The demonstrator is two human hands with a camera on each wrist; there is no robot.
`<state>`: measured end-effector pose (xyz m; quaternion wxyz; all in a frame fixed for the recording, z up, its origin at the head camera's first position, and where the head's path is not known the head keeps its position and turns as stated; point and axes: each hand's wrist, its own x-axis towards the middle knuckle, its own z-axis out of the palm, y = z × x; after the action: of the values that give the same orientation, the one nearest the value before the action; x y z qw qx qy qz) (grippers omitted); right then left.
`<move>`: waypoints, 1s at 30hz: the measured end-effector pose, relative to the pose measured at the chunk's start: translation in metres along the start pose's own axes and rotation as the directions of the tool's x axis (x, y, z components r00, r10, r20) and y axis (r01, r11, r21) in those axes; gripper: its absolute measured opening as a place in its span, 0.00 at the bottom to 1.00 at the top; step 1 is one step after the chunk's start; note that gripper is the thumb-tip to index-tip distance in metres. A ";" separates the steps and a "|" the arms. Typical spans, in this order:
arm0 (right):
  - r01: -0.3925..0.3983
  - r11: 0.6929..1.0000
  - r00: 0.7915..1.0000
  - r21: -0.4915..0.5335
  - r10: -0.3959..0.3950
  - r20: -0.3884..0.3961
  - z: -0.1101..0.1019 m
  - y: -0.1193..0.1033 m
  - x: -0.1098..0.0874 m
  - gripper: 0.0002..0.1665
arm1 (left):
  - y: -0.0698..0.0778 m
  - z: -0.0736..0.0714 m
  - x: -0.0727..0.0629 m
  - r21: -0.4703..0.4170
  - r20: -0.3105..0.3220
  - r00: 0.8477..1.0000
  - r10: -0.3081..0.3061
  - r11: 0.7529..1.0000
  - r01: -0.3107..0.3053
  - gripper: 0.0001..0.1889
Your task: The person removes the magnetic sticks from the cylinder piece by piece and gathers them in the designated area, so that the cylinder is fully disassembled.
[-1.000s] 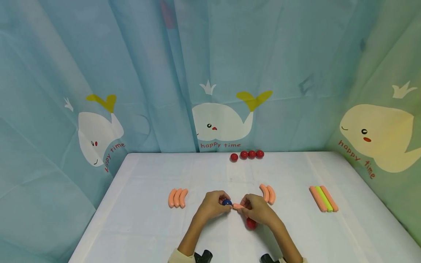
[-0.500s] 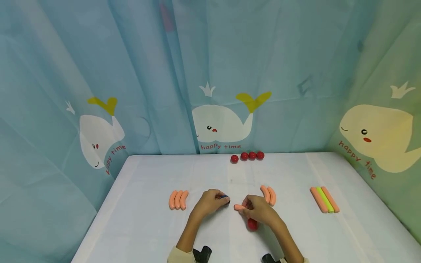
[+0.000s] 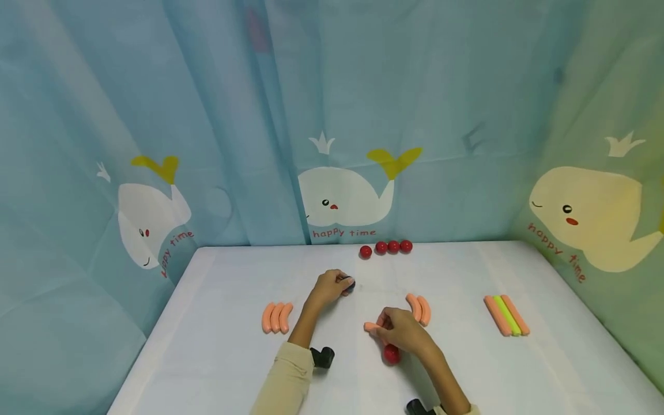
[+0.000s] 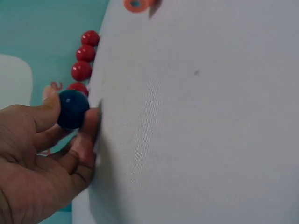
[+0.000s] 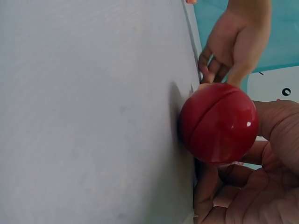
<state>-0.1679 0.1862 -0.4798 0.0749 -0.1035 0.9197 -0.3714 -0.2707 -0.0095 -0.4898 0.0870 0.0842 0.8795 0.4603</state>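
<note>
My left hand [image 3: 328,288] pinches a dark blue ball [image 4: 73,109] between thumb and fingers, above the white table. In the head view most of that ball is behind the fingers. Nearer the middle of the table, my right hand [image 3: 404,329] holds an orange toy rod [image 3: 370,327]. One end of the rod sticks out to the left of the fingers, and the rest is largely covered by the hand. A glossy red ball [image 5: 218,123] with a seam sits at the rod's near end, under the right hand. Whether the two are joined cannot be seen.
Several small red balls [image 3: 381,248] line the far edge of the white table [image 3: 223,357]. Curved orange rods lie in a left group [image 3: 276,317] and a right pair [image 3: 425,311]. Farther right, straight orange rods [image 3: 497,316] flank a green rod [image 3: 507,315]. A whale-print curtain [image 3: 249,115] surrounds the table.
My left hand has carried the blue ball away from the orange rod's tip, first left, then toward the far edge. The right hand stays nearly in place with the rod.
</note>
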 end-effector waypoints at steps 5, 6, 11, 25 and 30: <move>-0.044 0.999 0.999 -0.031 0.043 -0.031 -0.001 -0.001 0.002 0.11 | 0.003 0.012 0.023 -0.046 -0.107 0.994 0.016 0.999 -0.021 0.16; -0.039 0.999 0.999 -0.034 0.038 -0.033 -0.001 -0.001 0.002 0.11 | 0.003 0.014 0.027 -0.038 -0.148 0.989 0.025 0.999 -0.031 0.15; -0.016 1.000 0.999 -0.027 0.015 -0.032 0.000 -0.003 0.005 0.11 | 0.004 0.024 0.043 0.054 -0.315 0.947 0.061 0.997 -0.046 0.12; -0.006 1.000 1.000 -0.010 0.006 -0.007 -0.001 -0.007 0.004 0.10 | 0.011 0.024 0.061 -0.023 -0.419 0.907 -0.032 0.999 0.025 0.13; -0.025 1.000 1.000 -0.002 0.025 -0.017 0.000 -0.008 0.003 0.10 | 0.013 0.027 0.062 -0.030 -0.416 0.908 -0.052 0.999 0.043 0.15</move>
<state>-0.1693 0.1799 -0.4744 0.0716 -0.0891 0.9219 -0.3702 -0.3235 0.0329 -0.4989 -0.0908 -0.0381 0.8748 0.4744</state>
